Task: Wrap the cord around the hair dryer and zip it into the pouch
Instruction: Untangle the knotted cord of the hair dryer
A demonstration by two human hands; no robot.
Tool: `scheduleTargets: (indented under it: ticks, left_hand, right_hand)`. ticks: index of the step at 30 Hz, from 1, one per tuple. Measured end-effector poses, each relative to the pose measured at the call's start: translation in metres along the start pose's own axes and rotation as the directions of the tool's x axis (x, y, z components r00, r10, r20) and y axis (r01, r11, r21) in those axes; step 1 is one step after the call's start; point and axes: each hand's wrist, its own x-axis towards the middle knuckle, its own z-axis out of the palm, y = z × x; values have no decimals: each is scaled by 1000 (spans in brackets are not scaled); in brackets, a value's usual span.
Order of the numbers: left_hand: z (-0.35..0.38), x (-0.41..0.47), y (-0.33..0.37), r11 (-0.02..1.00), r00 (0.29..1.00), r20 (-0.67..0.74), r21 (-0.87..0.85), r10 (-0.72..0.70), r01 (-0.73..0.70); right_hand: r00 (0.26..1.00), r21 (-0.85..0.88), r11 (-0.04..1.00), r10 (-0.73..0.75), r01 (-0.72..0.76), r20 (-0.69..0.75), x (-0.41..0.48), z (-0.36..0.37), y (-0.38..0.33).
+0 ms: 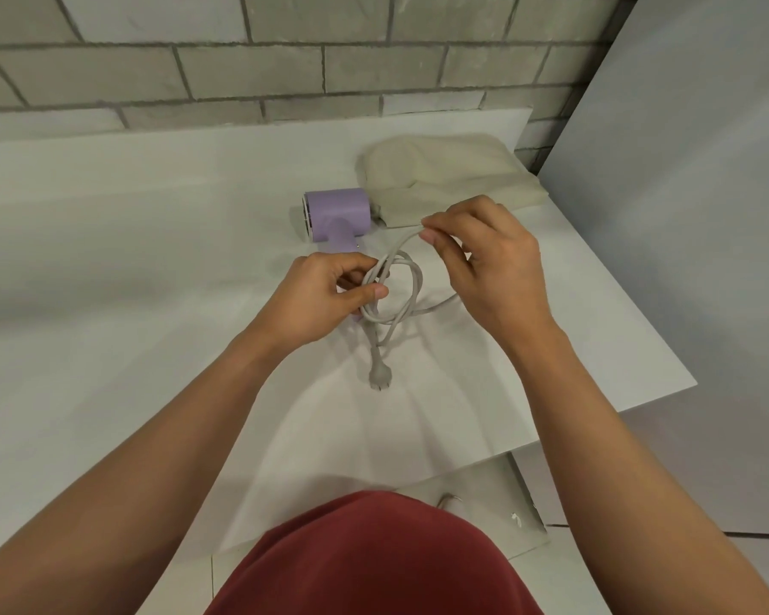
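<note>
A lilac hair dryer [336, 215] lies on the white counter [107, 259], its handle running under my left hand [318, 299]. That hand grips the handle together with a few coils of the grey cord [411, 295]. My right hand [485, 255] pinches a stretch of the cord between thumb and forefinger, just above the coils. The grey plug [379, 378] dangles below the loops onto the counter. A cream fabric pouch [445, 175] lies behind the dryer, beside my right hand; its zip is not visible.
A grey block wall [240, 59] backs the counter. A pale panel [684, 215] stands at the right, past the counter's right edge [640, 312]. My red shirt [374, 557] fills the bottom of the view.
</note>
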Motion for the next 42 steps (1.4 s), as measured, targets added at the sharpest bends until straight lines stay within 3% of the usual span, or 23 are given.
scheduleTargets:
  ticks: [5, 11, 16, 21, 25, 27, 34, 38, 42]
  left_hand:
    - [-2, 4, 1, 1000, 1000, 22, 11, -6, 5]
    - [-3, 5, 1, 999, 998, 58, -19, -24, 25]
    - [-3, 3, 1, 998, 995, 85, -31, -47, 50]
    - [-3, -2, -4, 997, 993, 93, 5, -73, 73]
    - [-2, -4, -5, 995, 995, 51, 61, -80, 77]
    - [-2, -4, -5, 994, 995, 49, 65, -86, 83]
    - [-4, -2, -4, 993, 995, 58, 96, -78, 73]
    - [-6, -4, -2, 992, 991, 90, 86, -94, 87]
    - [-10, -7, -6, 991, 984, 122, 20, -131, 130]
  right_hand:
    - [992, -12, 998, 69, -68, 107, -2, -1, 9]
    - [944, -129, 965, -189, 230, 269, -7, 4, -5]
    - [967, -127, 983, -103, 135, 233, -6, 8, -4]
    - [994, 9, 997, 73, -74, 82, 5, 1, 3]
    - [980, -4, 991, 135, -136, 146, 10, -4, 10]
    - [977, -54, 992, 122, -114, 173, 9, -6, 10]
    - [930, -135, 963, -182, 234, 318, -3, 5, -6]
    - [950, -142, 974, -133, 178, 282, -8, 8, -1]
    - [994, -49, 999, 6, -1, 111, -4, -6, 12]
